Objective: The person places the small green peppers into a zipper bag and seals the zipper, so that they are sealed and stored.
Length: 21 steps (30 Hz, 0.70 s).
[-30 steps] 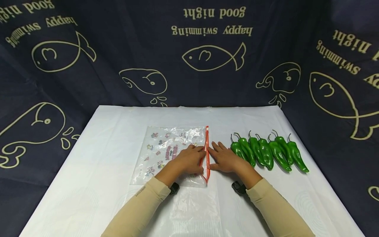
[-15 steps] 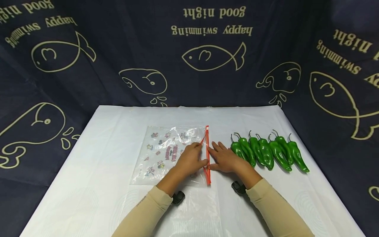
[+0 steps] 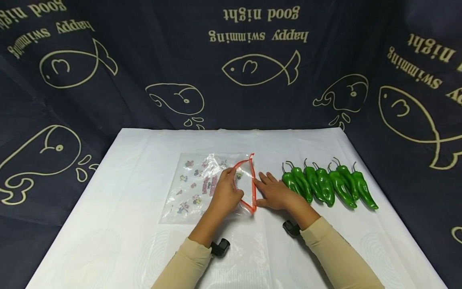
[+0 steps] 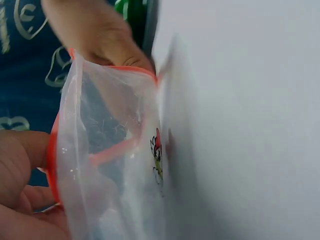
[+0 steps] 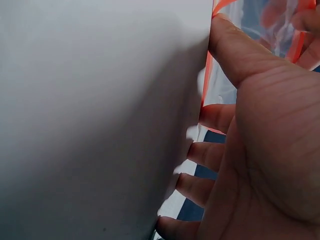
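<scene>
A clear zip bag (image 3: pixel 195 182) with cartoon prints and a red zip edge lies flat on the white table, its mouth facing right. My left hand (image 3: pixel 225 192) pinches the upper red edge (image 4: pixel 52 155) and holds it up and back, so the mouth gapes. At the lower red edge (image 3: pixel 254 184), my right hand (image 3: pixel 276 192) presses down with thumb and fingertips spread on the table. In the right wrist view the right thumb (image 5: pixel 240 50) lies against that edge, fingers mostly straight. Beside the right hand lie several green peppers (image 3: pixel 325 186).
The white-covered table (image 3: pixel 144 148) reaches back to a dark curtain (image 3: pixel 173 48) with fish and whale drawings. A sheer strip of plastic (image 3: pixel 240 253) lies in front of the bag. The peppers sit in a row on the right, stems pointing away.
My left hand has shifted left from the zip edge, drawing the upper red edge back and widening the bag's mouth. The right hand stays in place.
</scene>
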Each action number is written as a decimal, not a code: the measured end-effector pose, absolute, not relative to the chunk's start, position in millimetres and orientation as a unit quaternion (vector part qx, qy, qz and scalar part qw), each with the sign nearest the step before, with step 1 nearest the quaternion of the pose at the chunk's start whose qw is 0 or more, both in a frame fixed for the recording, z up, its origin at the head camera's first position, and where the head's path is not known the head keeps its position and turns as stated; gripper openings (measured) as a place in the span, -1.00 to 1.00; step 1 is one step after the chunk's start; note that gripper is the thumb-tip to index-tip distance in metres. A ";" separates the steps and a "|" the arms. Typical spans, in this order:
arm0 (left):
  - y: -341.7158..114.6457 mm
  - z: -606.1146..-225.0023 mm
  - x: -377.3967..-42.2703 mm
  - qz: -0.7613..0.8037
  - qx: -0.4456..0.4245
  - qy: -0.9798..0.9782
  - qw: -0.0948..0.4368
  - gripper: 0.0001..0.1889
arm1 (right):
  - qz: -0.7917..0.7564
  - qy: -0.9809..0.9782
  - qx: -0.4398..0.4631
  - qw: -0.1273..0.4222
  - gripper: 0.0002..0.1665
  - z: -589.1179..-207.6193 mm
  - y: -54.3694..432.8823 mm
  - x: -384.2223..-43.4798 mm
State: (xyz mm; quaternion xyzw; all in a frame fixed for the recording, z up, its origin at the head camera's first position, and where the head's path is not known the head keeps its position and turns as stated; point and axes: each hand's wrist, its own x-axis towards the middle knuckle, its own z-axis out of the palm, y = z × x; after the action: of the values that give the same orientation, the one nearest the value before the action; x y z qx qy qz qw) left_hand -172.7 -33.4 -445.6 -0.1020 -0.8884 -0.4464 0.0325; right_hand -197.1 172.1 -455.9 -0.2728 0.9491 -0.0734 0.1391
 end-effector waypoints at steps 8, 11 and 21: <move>-42.0 -455.5 -166.5 -0.582 -0.028 -0.810 0.066 -0.29 | -0.079 0.949 -0.272 0.141 -0.03 -455.8 171.2 -198.0; -43.1 -456.3 -164.5 -0.660 0.004 -0.749 0.063 -0.31 | -0.082 0.948 -0.268 0.148 -0.03 -454.8 170.4 -198.3; -35.8 -458.4 -160.5 -0.842 0.071 -0.532 0.055 -0.35 | -0.098 0.948 -0.256 0.162 0.00 -452.9 170.2 -197.4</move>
State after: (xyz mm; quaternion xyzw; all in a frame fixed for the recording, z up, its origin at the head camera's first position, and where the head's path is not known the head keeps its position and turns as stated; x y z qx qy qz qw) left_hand -160.5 -35.8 -458.4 0.0713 -0.5321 -0.8419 0.0554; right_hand -197.4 170.2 -452.9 -0.2565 0.9479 -0.0975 0.1622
